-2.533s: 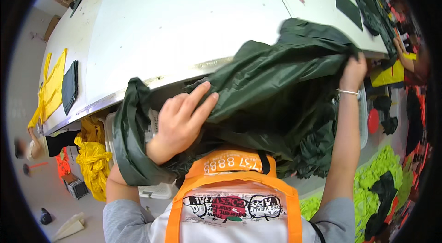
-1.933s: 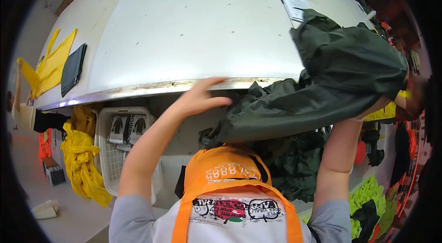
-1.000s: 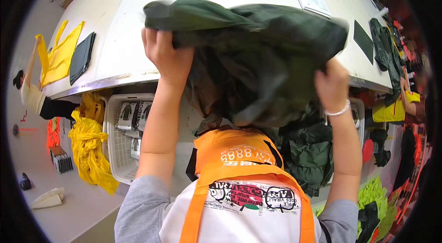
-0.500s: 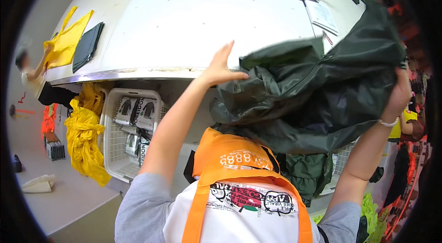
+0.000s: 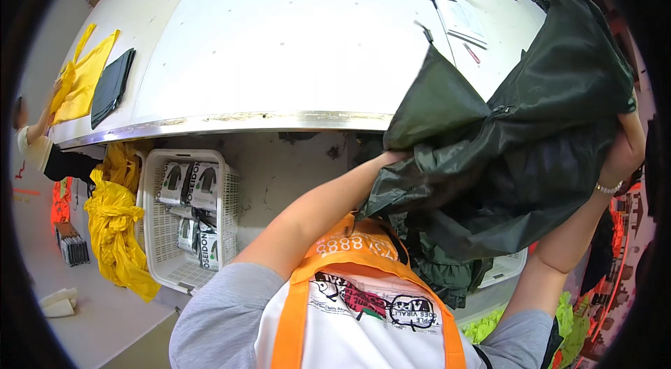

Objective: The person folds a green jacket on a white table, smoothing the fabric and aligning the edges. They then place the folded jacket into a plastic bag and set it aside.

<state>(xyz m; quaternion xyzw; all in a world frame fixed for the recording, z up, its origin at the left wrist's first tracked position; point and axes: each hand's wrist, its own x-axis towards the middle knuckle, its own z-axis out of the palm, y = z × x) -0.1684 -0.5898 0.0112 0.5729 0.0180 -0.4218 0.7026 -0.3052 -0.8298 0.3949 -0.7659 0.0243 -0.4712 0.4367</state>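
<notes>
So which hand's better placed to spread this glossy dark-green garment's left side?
Probably the left hand: though mostly covered, it meets the garment at its left, while the right hand holds the right edge.

white tabletop super bright | dimmer underneath | soft sheen on my green fabric | fisheye-bent edges, black corners
</notes>
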